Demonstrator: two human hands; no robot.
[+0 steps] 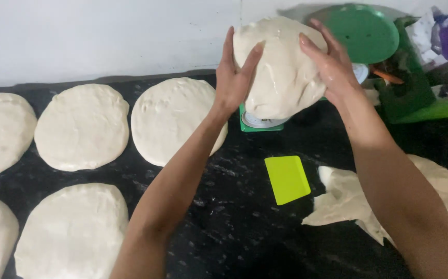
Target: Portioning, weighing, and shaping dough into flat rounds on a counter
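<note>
Dough lump clasped between left hand, right hand; grip closed, above green scale.

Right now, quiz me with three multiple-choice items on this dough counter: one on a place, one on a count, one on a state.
1. Where does the scraper lie?
A. on the counter, between the forearms
B. on the scale
C. on a dough round

2. How many flattened rounds show at the left?
A. two
B. five
C. eight

3. How is the dough lump held?
A. resting flat on the counter
B. lifted between both hands
C. pinched by one hand alone

Answers:
1 A, the yellow-green scraper sits on bare black counter.
2 B, three in the back row, two in front.
3 B, the left hand and right hand press its sides above the scale.
</note>
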